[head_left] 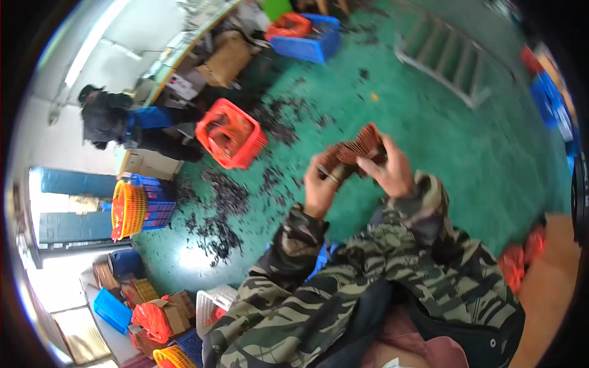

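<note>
Both my hands are raised in front of my body, above the green floor, holding one reddish-brown ribbed piece (351, 152). It looks like a bent strip or a row of thin stacked parts; its exact kind I cannot make out. My left hand (319, 189) grips its left end, fingers closed round it. At the other end, my right hand (391, 169) pinches it, thumb on the near side and fingers behind. The fingers cover parts of both ends.
Dark scraps (224, 205) litter the floor at left, around a red basket (248, 150). Farther left, a person in dark clothes (107, 119) stands at a workbench. A blue crate (313, 46) lies beyond, a metal rack (442, 58) at far right. Yellow basket (129, 208) and boxes (178, 313) line the left.
</note>
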A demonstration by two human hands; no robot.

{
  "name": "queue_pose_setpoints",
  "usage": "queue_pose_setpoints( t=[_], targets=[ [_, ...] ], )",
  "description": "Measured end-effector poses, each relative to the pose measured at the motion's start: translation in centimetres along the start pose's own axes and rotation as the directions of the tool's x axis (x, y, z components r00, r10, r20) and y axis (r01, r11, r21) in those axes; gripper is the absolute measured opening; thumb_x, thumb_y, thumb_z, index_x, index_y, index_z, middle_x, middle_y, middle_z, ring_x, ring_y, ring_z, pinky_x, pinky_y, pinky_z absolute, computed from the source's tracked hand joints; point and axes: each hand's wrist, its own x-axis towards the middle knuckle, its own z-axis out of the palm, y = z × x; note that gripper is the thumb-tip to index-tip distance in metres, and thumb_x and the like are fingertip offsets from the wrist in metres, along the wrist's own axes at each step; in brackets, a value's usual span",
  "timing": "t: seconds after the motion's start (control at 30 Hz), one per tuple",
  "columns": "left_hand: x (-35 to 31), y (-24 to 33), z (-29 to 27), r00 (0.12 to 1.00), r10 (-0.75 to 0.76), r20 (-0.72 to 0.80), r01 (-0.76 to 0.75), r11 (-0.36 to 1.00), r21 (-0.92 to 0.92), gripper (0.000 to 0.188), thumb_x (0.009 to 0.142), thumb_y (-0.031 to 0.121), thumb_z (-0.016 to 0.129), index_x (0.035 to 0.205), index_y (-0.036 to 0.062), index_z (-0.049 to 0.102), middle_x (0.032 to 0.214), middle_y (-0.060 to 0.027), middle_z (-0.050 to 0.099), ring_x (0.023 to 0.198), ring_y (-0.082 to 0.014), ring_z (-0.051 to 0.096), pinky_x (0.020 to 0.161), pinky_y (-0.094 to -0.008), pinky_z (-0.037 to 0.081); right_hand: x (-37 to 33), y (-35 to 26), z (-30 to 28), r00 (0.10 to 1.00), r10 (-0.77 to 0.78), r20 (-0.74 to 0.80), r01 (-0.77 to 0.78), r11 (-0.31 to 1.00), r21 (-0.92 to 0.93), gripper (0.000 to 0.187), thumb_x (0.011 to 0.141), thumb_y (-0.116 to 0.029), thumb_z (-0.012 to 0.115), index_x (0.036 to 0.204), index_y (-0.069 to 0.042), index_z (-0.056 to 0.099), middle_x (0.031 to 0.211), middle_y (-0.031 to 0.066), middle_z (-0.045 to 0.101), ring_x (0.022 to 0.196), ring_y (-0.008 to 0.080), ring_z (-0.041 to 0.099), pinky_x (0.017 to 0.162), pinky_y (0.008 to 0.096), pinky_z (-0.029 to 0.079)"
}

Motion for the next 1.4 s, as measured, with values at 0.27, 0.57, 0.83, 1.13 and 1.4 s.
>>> queue_pose_setpoints(
  t=[0.27, 0.57, 0.83, 1.13, 1.4],
  targets=[
    [37.4, 5.3, -15.6, 0.975, 0.219, -0.025, -0.14, 0.705, 0.696, 0.047, 0.078, 0.011, 0.072, 0.118, -0.0013, 0.051, 0.118, -0.0088, 0.056, 0.108, -0.0169, 0.053, 0.092, -0.0322, 0.043, 40.8, 9.6, 14.5, 0.962, 0.066, 0.264, -0.096, 0.99, 0.101, 0.063, 0.072, -0.04, 0.074, 0.113, 0.0, 0.048, 0.095, 0.0085, 0.06, 0.088, 0.0186, 0.059, 0.076, 0.0311, 0.047],
    [71.5, 7.2, -47.4, 0.922, 0.025, -0.387, 0.053, 0.981, 0.188, 0.049, 0.08, 0.015, 0.069, 0.122, 0.001, 0.048, 0.116, -0.01, 0.055, 0.107, -0.0168, 0.054, 0.091, -0.0314, 0.044, 83.7, 14.4, 42.4, 0.739, 0.052, 0.672, -0.329, 0.898, 0.293, 0.046, 0.077, -0.026, 0.072, 0.109, 0.0, 0.051, 0.091, 0.0046, 0.057, 0.081, 0.0113, 0.057, 0.07, 0.0266, 0.047],
    [104.0, 12.1, -76.2, 0.906, -0.044, -0.42, 0.092, 0.991, 0.095, 0.051, 0.08, 0.009, 0.066, 0.126, 0.0012, 0.043, 0.117, -0.0101, 0.056, 0.108, -0.0171, 0.054, 0.092, -0.0306, 0.043, 117.4, 19.8, 65.0, 0.607, 0.103, 0.788, -0.574, 0.743, 0.345, 0.044, 0.083, -0.022, 0.064, 0.115, 0.002, 0.047, 0.092, 0.0097, 0.061, 0.079, 0.0162, 0.061, 0.073, 0.0277, 0.048],
    [139.4, 14.1, -102.6, 0.839, -0.002, -0.544, 0.125, 0.974, 0.188, 0.052, 0.081, 0.007, 0.064, 0.127, 0.0048, 0.043, 0.111, -0.0111, 0.058, 0.099, -0.0184, 0.056, 0.085, -0.0306, 0.047, 152.4, 30.0, 83.3, 0.539, 0.201, 0.818, -0.721, 0.612, 0.325, 0.045, 0.082, -0.041, 0.062, 0.101, -0.001, 0.053, 0.085, 0.0093, 0.06, 0.073, 0.0173, 0.061, 0.067, 0.0299, 0.05],
    [161.9, 18.5, -123.8, 0.647, -0.085, -0.758, 0.209, 0.976, 0.069, 0.049, 0.084, 0.012, 0.061, 0.128, 0.0099, 0.04, 0.105, -0.0127, 0.057, 0.079, -0.0211, 0.064, 0.051, -0.0316, 0.054, 178.7, 31.7, 101.1, 0.331, 0.207, 0.921, -0.779, 0.61, 0.143, 0.03, 0.087, -0.03, 0.056, 0.098, -0.002, 0.056, 0.072, 0.0068, 0.058, 0.06, 0.013, 0.055, 0.058, 0.0249, 0.045]
  ],
)
